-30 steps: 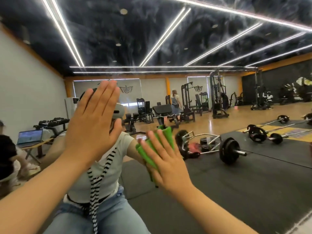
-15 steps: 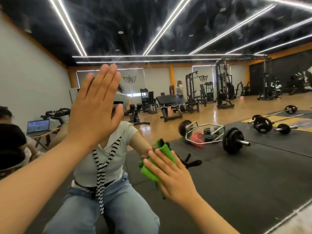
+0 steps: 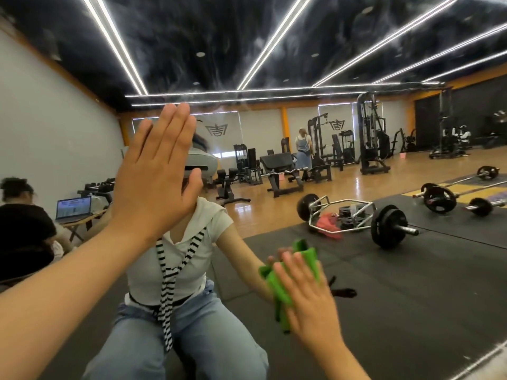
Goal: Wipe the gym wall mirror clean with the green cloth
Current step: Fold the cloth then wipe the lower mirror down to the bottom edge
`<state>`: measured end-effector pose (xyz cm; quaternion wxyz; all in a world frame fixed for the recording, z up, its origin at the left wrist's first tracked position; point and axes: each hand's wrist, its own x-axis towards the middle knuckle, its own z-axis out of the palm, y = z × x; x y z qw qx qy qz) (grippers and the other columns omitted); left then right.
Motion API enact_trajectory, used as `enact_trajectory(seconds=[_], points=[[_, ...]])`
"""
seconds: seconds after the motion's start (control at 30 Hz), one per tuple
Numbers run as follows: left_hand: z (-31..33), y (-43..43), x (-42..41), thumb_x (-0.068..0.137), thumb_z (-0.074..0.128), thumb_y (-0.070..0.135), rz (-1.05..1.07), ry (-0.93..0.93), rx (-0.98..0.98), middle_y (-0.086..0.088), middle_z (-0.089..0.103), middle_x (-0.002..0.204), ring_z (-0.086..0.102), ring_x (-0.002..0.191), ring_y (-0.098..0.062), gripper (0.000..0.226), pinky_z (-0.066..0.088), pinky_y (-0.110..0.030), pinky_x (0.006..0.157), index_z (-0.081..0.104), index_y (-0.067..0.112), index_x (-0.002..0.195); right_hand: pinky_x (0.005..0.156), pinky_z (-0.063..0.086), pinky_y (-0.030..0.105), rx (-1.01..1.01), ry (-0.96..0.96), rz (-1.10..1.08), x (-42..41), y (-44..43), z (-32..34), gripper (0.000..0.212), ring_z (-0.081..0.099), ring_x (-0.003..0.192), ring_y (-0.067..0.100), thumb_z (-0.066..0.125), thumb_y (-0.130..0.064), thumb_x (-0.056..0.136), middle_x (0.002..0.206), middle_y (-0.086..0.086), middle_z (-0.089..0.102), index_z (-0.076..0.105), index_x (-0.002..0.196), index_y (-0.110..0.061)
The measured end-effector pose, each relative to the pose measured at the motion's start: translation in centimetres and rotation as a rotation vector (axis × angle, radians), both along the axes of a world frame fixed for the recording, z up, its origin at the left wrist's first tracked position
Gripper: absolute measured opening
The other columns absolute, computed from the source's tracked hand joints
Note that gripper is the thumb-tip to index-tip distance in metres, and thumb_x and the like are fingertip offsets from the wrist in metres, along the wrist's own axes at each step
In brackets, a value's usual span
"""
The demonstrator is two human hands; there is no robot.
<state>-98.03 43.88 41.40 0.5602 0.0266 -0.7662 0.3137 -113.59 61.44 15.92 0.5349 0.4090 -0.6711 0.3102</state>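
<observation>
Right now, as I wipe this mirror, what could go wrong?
1. The bare left hand lies flat on the mirror and may leave fresh prints.
2. The green cloth is bunched under the right hand, so each pass likely cleans only a narrow strip.

laptop (image 3: 73, 209) | trap bar (image 3: 388, 228) on black mat (image 3: 411, 292) | barbell (image 3: 439, 195) | bench (image 3: 275, 161)
</observation>
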Motion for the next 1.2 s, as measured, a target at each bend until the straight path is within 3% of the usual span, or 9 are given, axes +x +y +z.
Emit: enact_trajectory(seconds=[0.1, 0.17, 0.3, 0.4, 0.6, 0.8, 0.93, 1.03, 1.2], points=[[0.0, 0.1, 0.1, 0.096, 0.036, 0.034, 0.008, 0.002, 0.000, -0.014, 0.012, 0.167, 0.008, 0.155, -0.026, 0.073, 0.004, -0.043, 0.127, 0.016, 0.003, 0.159, 0.121, 0.011, 0.048, -0.440, -0.487, 0.030, -1.1, 1.2, -0.1, 0.070, 0.006, 0.154, 0.013, 0.037, -0.021, 0.096, 0.166, -0.017, 0.005, 0.009, 0.159, -0.036], [0.0, 0.1, 0.2, 0.096, 0.037, 0.033, 0.012, 0.000, 0.000, -0.014, 0.012, 0.167, 0.008, 0.155, -0.026, 0.073, 0.004, -0.043, 0.127, 0.015, 0.003, 0.159, 0.122, 0.009, 0.049, -0.602, -0.619, 0.041, 1.1, -1.1, 0.0, 0.068, 0.001, 0.154, 0.013, 0.034, -0.025, 0.097, 0.166, -0.018, 0.001, 0.005, 0.158, -0.037], [0.1, 0.3, 0.2, 0.097, 0.035, 0.034, 0.021, -0.016, 0.009, -0.012, 0.009, 0.168, 0.005, 0.156, -0.024, 0.073, 0.003, -0.042, 0.127, 0.013, 0.005, 0.160, 0.124, 0.004, 0.046, -0.263, -0.350, 0.093, 4.4, -4.6, 0.7, 0.066, 0.007, 0.154, 0.028, 0.035, -0.028, 0.100, 0.168, 0.001, 0.011, 0.009, 0.161, -0.027], [0.1, 0.2, 0.3, 0.097, 0.034, 0.035, 0.023, -0.011, 0.017, -0.012, 0.008, 0.168, 0.004, 0.156, -0.023, 0.073, 0.003, -0.042, 0.127, 0.012, 0.005, 0.160, 0.124, 0.009, 0.047, -0.185, -0.211, 0.065, 1.4, -2.1, 2.4, 0.070, 0.016, 0.153, 0.023, 0.041, -0.017, 0.092, 0.166, -0.001, 0.018, 0.020, 0.159, -0.024], [0.1, 0.4, 0.4, 0.098, 0.032, 0.036, 0.039, -0.004, 0.007, -0.013, 0.011, 0.168, 0.006, 0.156, -0.025, 0.072, 0.002, -0.041, 0.127, 0.014, 0.004, 0.160, 0.123, 0.012, 0.049, -0.533, -0.573, 0.081, 0.7, -1.0, 1.1, 0.068, 0.003, 0.154, 0.014, 0.032, -0.027, 0.097, 0.166, -0.017, 0.002, 0.006, 0.160, -0.031], [0.3, 0.6, 0.2, 0.097, 0.033, 0.035, 0.059, -0.022, 0.014, -0.013, 0.008, 0.168, 0.004, 0.156, -0.024, 0.073, 0.002, -0.042, 0.127, 0.013, 0.004, 0.160, 0.125, 0.010, 0.046, -0.018, 0.022, 0.124, -0.1, -1.2, 5.9, 0.065, 0.018, 0.153, 0.021, 0.044, -0.019, 0.092, 0.166, 0.000, 0.017, 0.028, 0.155, -0.017], [0.2, 0.6, 0.3, 0.097, 0.035, 0.034, 0.055, -0.037, 0.011, -0.013, 0.007, 0.168, 0.004, 0.156, -0.025, 0.073, 0.002, -0.042, 0.127, 0.012, 0.003, 0.160, 0.121, 0.019, 0.051, -0.255, -0.174, 0.145, -2.6, 0.7, 9.0, 0.061, 0.019, 0.153, 0.021, 0.041, -0.015, 0.096, 0.165, 0.003, 0.023, 0.030, 0.155, -0.012], [0.1, 0.5, 0.2, 0.097, 0.035, 0.036, 0.055, -0.027, 0.021, -0.013, 0.007, 0.168, 0.003, 0.156, -0.025, 0.074, 0.003, -0.043, 0.127, 0.012, 0.003, 0.160, 0.123, 0.012, 0.044, -0.444, -0.330, 0.151, -1.3, -0.2, 6.9, 0.064, 0.014, 0.154, 0.017, 0.035, -0.019, 0.100, 0.167, -0.008, 0.014, 0.015, 0.159, -0.028], [0.3, 0.0, 0.0, 0.100, 0.028, 0.052, 0.041, -0.031, 0.003, -0.013, 0.007, 0.168, 0.003, 0.156, -0.025, 0.079, 0.003, -0.044, 0.126, 0.011, 0.003, 0.160, 0.124, 0.003, 0.031, -0.427, -0.461, 0.105, 1.1, -1.2, 5.1, 0.067, 0.003, 0.154, 0.011, 0.031, -0.033, 0.100, 0.166, -0.020, 0.002, -0.001, 0.157, -0.041]])
